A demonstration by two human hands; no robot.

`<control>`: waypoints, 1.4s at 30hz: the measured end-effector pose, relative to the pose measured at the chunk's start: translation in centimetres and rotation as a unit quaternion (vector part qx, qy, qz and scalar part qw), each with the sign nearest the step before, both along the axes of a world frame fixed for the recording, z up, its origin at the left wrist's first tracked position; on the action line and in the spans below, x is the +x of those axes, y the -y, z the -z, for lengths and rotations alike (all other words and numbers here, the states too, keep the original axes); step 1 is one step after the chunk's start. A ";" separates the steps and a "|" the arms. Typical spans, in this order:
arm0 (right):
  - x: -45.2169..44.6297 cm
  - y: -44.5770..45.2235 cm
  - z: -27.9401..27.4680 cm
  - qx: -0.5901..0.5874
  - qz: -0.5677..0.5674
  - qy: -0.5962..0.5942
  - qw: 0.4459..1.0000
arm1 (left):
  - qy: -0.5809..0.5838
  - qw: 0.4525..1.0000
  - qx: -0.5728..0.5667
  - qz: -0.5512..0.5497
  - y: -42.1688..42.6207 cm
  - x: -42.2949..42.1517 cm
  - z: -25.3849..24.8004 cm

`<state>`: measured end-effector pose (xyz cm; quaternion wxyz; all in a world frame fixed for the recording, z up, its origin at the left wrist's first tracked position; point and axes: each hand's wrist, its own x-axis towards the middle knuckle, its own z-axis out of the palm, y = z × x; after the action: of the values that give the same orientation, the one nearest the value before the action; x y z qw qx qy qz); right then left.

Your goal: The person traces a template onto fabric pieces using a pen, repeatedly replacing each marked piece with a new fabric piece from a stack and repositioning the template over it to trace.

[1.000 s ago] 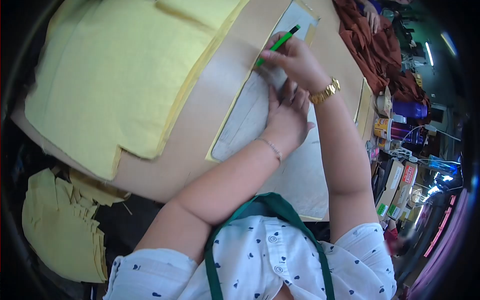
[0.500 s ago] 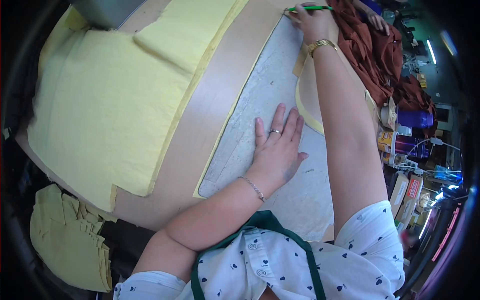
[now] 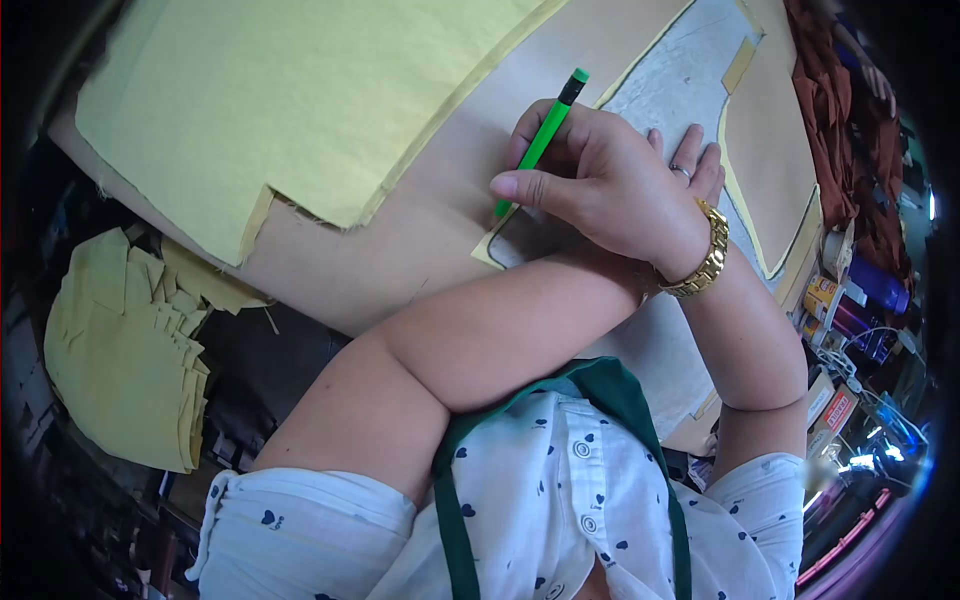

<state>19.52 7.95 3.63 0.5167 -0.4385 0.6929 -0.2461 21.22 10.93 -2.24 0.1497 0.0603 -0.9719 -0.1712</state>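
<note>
A green pencil [image 3: 543, 140] with a black band is gripped in my right hand [image 3: 625, 185], which wears a gold watch. Its lower end meets the border of a grey sheet-like template [image 3: 670, 80], near the template's left corner. My right forearm crosses over my left arm. Beyond it, my left hand [image 3: 692, 165], with a ring, lies flat on the template with fingers spread; its palm is hidden. A narrow yellow edge shows along the template's outline, on a tan surface [image 3: 440, 240].
A large yellow cloth piece [image 3: 280, 110] covers the left of the table. A stack of yellow cut pieces [image 3: 120, 350] sits lower left. Reddish-brown fabric [image 3: 825, 120] lies at the right, with another person's hand [image 3: 878, 88] beyond. Containers and boxes [image 3: 835, 405] stand at the right edge.
My right hand has brought the pencil from the template's far end down to its near left corner, crossing over my left arm. The view has shifted; my left hand stays flat on the template.
</note>
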 end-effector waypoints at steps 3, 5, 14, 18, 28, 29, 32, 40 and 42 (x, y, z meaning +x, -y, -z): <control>0.6 -0.4 0.7 -0.027 0.002 -0.002 1.000 | -0.030 0.997 0.071 -0.006 -0.5 -0.4 0.5; 0.7 -0.5 0.7 -0.043 0.002 -0.011 0.999 | -0.037 0.994 0.101 0.002 -0.5 -0.4 0.5; -8.2 -0.7 0.5 -0.122 0.097 -0.142 0.978 | 0.038 0.975 0.220 -0.016 -0.9 -1.5 0.0; -16.8 1.2 0.3 -0.116 0.282 -0.095 0.948 | 0.024 0.983 0.183 -0.016 -0.3 -0.9 -1.2; -27.9 6.2 2.9 -0.302 0.538 -0.135 0.775 | 0.046 0.980 0.194 -0.011 -0.1 -1.2 -1.8; -28.5 6.0 3.4 -0.344 0.548 -0.119 0.753 | 0.049 0.980 0.191 -0.010 0.0 -1.2 -1.9; -24.7 1.6 2.0 -0.381 0.555 -0.043 0.738 | 0.051 0.981 0.185 -0.002 -0.1 -1.1 -1.9; -14.2 -14.6 4.1 -0.415 0.709 0.015 0.570 | 0.078 0.991 0.109 0.007 -0.4 -1.3 -2.6; -14.3 -15.1 5.2 -0.438 0.716 0.027 0.543 | 0.094 0.992 0.078 0.008 -0.5 -1.5 -2.7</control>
<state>5.19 23.09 -1.54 -0.0688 0.0385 0.5681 -0.8192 19.72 11.44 0.44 0.0510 0.0794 -0.9659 -0.2409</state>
